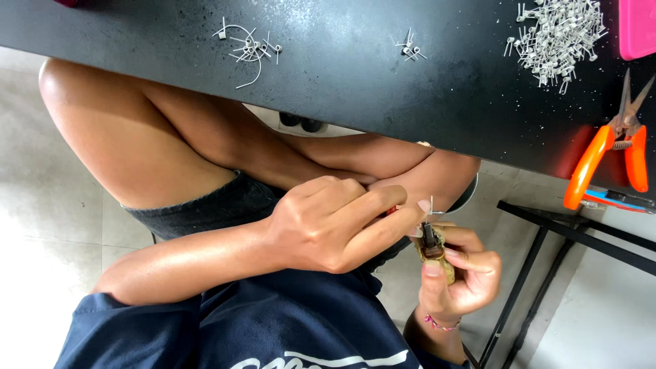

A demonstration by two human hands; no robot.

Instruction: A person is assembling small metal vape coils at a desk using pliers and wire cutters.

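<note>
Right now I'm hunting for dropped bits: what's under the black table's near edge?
Under the black table are the person's crossed bare legs, pale floor tiles, and two dark shapes, perhaps shoes. No loose pieces show; the tabletop hides everything farther back.

Bright daylight, sharp focus, floor slightly overexposed.

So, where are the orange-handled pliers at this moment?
In the head view, the orange-handled pliers lie at the right edge of the black table, below the pile of small metal pieces and the pink object.
</note>
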